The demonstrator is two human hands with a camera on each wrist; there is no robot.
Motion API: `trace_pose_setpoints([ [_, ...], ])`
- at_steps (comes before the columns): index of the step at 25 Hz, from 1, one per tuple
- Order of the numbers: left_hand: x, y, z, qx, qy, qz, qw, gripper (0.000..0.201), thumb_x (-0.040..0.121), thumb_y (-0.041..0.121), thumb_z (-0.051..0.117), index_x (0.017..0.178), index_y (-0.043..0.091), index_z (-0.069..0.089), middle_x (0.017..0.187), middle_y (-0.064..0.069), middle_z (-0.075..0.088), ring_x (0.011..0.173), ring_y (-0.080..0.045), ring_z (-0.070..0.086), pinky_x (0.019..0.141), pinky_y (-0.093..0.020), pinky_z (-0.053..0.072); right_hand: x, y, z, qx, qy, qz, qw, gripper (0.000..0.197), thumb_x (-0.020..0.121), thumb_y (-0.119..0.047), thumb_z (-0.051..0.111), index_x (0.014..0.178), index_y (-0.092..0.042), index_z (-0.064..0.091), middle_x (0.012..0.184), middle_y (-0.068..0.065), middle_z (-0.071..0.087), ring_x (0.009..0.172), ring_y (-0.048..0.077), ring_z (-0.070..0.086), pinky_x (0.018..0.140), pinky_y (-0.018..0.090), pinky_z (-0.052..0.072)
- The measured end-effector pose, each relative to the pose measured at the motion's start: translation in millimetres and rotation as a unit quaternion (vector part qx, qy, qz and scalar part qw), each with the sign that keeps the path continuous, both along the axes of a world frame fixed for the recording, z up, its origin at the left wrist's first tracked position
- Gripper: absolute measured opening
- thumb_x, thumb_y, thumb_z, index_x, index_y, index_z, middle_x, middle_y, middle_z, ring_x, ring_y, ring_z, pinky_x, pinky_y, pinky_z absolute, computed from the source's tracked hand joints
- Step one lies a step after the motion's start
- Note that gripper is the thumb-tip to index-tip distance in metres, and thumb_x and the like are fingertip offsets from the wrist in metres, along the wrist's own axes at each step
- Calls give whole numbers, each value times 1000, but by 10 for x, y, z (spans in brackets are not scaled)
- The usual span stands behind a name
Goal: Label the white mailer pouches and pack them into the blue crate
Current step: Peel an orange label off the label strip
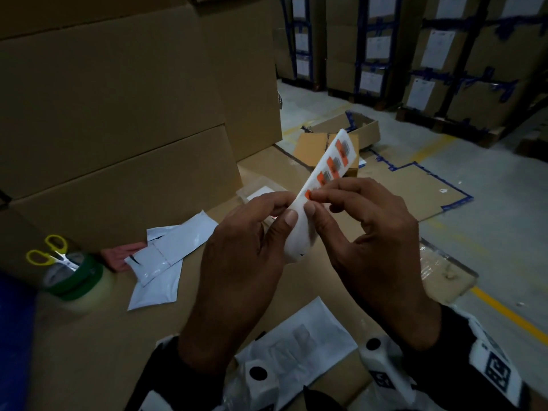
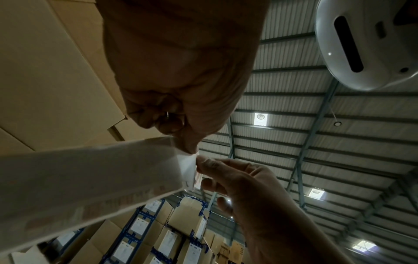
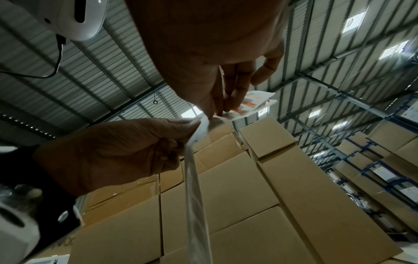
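Note:
Both hands hold up a white label strip (image 1: 332, 164) carrying orange and grey labels above the cardboard worktop. My left hand (image 1: 286, 209) pinches the strip's lower part between thumb and fingers. My right hand (image 1: 314, 202) pinches the nearest orange label (image 1: 308, 193) with thumb and forefinger. In the right wrist view the strip (image 3: 194, 187) hangs down from the left hand (image 3: 124, 148). White mailer pouches (image 1: 163, 256) lie in a loose pile to the left, and another pouch (image 1: 302, 342) lies under my wrists. A dark blue crate edge (image 1: 13, 336) shows at the far left.
Yellow-handled scissors (image 1: 50, 252) stand inside a green tape roll (image 1: 77, 280) at the left. Tall cardboard boxes (image 1: 118, 114) wall the back of the worktop (image 1: 89, 351). Flattened cartons (image 1: 415, 185) lie on the floor to the right, and stacked pallets (image 1: 444, 54) stand beyond.

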State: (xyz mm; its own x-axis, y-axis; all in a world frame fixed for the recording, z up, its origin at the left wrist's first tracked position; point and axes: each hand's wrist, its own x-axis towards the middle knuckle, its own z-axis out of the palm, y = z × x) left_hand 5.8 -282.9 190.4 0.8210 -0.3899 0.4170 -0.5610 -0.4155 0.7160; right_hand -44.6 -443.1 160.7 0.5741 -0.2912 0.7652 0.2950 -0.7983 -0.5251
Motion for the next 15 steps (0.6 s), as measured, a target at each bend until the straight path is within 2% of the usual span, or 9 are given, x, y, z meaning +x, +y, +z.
trace_pose_setpoints([
  [3, 9, 40, 14, 17, 7, -3, 1000, 50, 96, 55, 48, 132, 26, 66, 126, 7, 68, 99, -10, 65, 81, -33, 61, -24, 44, -32, -22, -2, -24, 999, 28, 95, -37, 71, 114, -16, 76, 114, 0, 72, 109, 14, 64, 90, 48, 54],
  [5, 12, 54, 30, 25, 12, -13, 1000, 51, 96, 57, 47, 134, 27, 64, 128, 8, 67, 104, -10, 65, 84, -36, 61, -22, 57, -32, -18, -8, -29, 999, 28, 95, -36, 72, 113, -17, 77, 112, 0, 73, 108, 14, 65, 89, 48, 55],
  [9, -1, 66, 52, 6, 13, -32, 999, 49, 94, 50, 49, 133, 25, 65, 126, 8, 68, 108, -11, 65, 86, -41, 60, -29, 72, 15, 33, -21, 0, 999, 20, 95, -31, 74, 109, -17, 78, 109, -4, 72, 102, 13, 68, 83, 46, 57],
  [11, -1, 78, 45, -5, 7, -41, 999, 45, 95, 47, 51, 132, 25, 66, 125, 9, 68, 109, -12, 65, 85, -44, 59, -53, 90, 41, 47, -27, 20, 998, 15, 94, -25, 76, 107, -17, 78, 104, -10, 69, 99, 7, 67, 83, 39, 57],
  [12, 1, 88, 36, -7, 3, -46, 999, 44, 96, 46, 51, 132, 24, 66, 126, 8, 68, 111, -12, 65, 86, -45, 59, -68, 98, 54, 52, -30, 27, 998, 14, 94, -22, 77, 107, -17, 78, 103, -12, 66, 98, 2, 65, 84, 32, 57],
  [14, 1, 104, 19, -8, -4, -51, 999, 43, 97, 47, 51, 131, 25, 66, 126, 9, 68, 112, -13, 65, 86, -45, 59, -95, 103, 78, 63, -32, 38, 997, 12, 93, -18, 78, 105, -15, 78, 100, -13, 65, 95, -4, 63, 83, 17, 52],
  [15, 1, 112, 15, -8, -8, -52, 999, 44, 97, 48, 50, 131, 25, 66, 125, 9, 68, 112, -13, 65, 85, -44, 59, -102, 102, 89, 65, -30, 43, 996, 11, 93, -17, 78, 104, -15, 78, 99, -13, 65, 94, -4, 62, 82, 14, 49],
])
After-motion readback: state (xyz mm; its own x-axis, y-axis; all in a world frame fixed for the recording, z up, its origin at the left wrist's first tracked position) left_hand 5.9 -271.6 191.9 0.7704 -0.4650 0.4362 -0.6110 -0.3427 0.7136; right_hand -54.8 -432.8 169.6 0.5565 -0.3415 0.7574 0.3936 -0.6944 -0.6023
